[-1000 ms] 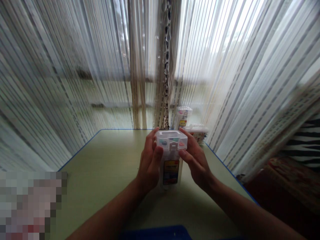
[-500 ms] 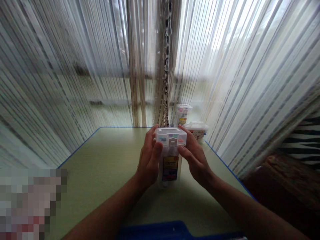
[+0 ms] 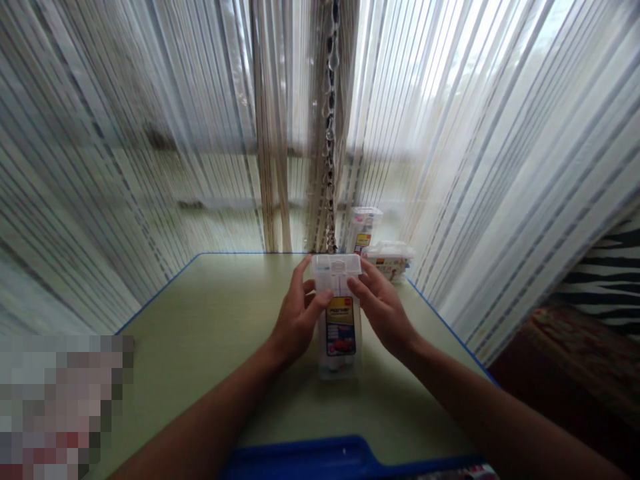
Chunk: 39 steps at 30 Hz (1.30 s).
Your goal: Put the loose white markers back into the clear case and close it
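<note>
A tall clear plastic case stands on the table in front of me. Its front carries a black, yellow and red label, and pale stick-like shapes show through the wall. My left hand is closed around the case's left side, thumb pressed on the front below the lid. On the opposite side, my right hand grips it, with the thumb near the lid's front corner. The lid sits down on top. Fingers behind the case are partly hidden.
Behind, at the table's far right, stand a similar clear case and a low clear box with a white lid. A blue tray-like edge lies nearest me. String curtains hang past the blue-edged table.
The case has tipped or turned slightly, so its label now faces me more fully and less of the lid's top shows. Both hands have shifted slightly with it.
</note>
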Tool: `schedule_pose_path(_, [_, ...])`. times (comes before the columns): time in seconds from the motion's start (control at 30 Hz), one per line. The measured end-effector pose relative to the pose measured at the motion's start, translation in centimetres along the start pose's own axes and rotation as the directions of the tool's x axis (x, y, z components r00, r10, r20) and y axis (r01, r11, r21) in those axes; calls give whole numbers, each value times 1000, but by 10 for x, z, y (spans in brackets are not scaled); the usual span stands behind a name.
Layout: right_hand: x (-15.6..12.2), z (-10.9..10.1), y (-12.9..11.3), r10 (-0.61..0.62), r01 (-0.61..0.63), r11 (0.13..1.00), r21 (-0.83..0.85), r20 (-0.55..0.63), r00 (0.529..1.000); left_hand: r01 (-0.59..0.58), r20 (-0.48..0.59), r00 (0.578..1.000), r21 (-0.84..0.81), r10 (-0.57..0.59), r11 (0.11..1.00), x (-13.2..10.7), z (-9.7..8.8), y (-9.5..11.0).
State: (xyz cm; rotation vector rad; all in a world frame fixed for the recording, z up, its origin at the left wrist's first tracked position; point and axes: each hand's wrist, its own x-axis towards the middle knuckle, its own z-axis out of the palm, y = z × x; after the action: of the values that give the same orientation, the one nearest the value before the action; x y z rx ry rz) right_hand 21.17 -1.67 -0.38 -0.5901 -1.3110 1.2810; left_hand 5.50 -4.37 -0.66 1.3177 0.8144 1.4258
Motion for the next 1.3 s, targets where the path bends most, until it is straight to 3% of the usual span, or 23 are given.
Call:
schedule_pose_path(0.2, [-1, -4, -2, 209, -209, 978, 3, 2, 978, 14, -85, 996, -76, -20, 997, 7, -4, 0])
schedule_pose_path(0.4, [-5, -4, -1, 368, -357, 930, -90, 196, 909, -31, -137, 990, -101, 17, 994, 14, -15, 2])
schedule_pose_path(0.53, [-7, -2, -2, 397, -375, 917, -132, 252, 882, -58, -171, 984, -98, 40, 994, 15, -20, 1])
schedule_pose_path(0.8, [-9, -1, -1, 351, -355, 934, -36, 280, 894, -3, -179, 984, -161, -26, 987, 17, -21, 3])
schedule_pose_path(0.97, [-10, -2, 2, 335, -379, 922, 85, 318, 887, 173, -67, 975, -360, -210, 917, 17, -17, 10])
schedule_pose_path(1.13, [-11, 2, -2, 352, -417, 891, 179, 305, 885, 288, 97, 956, -502, -277, 816, 14, -13, 12])
schedule_pose_path(1.3, [-12, 5, -2, 345, -412, 895, 171, 319, 883, 345, 178, 938, -556, -297, 756, 13, -15, 11])
